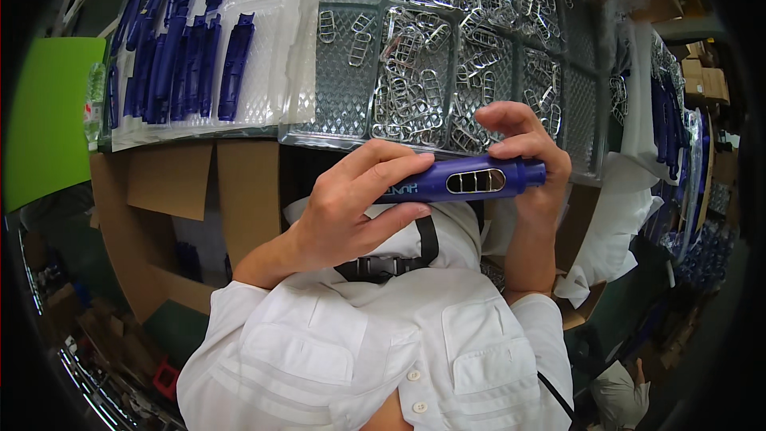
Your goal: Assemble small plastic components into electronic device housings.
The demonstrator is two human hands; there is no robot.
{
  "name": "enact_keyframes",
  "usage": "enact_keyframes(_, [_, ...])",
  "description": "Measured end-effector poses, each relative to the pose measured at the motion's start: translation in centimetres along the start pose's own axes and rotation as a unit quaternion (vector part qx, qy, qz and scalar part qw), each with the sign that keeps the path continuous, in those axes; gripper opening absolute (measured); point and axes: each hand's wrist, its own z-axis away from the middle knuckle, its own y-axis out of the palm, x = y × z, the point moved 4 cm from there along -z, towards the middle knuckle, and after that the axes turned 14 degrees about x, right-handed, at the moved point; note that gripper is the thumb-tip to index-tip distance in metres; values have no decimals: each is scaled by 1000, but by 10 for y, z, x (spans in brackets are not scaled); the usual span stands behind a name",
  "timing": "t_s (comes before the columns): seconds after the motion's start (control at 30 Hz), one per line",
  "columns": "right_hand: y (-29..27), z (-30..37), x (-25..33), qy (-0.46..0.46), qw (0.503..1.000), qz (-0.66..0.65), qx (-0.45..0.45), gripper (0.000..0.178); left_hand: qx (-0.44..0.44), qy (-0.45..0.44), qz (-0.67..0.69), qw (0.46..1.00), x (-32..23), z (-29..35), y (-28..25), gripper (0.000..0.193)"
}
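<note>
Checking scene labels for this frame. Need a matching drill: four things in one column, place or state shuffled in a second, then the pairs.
Things:
1. blue cylindrical part
2. loose metal clips
3. flat blue plastic pieces
4. black buckle strap

Places or states:
A. lined up on a white tray, upper left
B. held between the left hand and right hand
C. across the white shirt, below the hands
D. piled in a clear compartment tray

Pairs: 1-B, 2-D, 3-A, 4-C

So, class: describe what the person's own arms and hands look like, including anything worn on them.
Both hands, left and right, are bare: no gloves, rings or watch visible. White shirt sleeves are pushed up, leaving the forearms uncovered. The shirt has buttoned chest pockets, and a black strap with a buckle crosses it.
</note>
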Motion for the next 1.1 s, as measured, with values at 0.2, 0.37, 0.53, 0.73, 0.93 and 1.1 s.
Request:
enact_keyframes(0.2, [-3,7,-13,92,990,-100,-47,38,-12,-15,4,1000,-2,-3,4,56])
enact_keyframes(0.37, [18,-1,3,108,945,-307,-34,69,-63,-67,9,996,1,-3,9,61])
enact_keyframes(0.53, [35,-8,2,120,951,-280,-58,62,-47,-65,29,996,-3,-3,25,69])
enact_keyframes(0.73, [38,-23,-1,177,923,-336,-65,70,0,-86,142,986,-6,14,29,81])
enact_keyframes(0.93, [45,-31,-4,186,913,-361,-37,70,-6,-90,179,980,-9,23,29,85])
enact_keyframes(1.1, [46,-35,-5,184,910,-371,-30,70,-6,-78,163,984,-8,25,28,86])
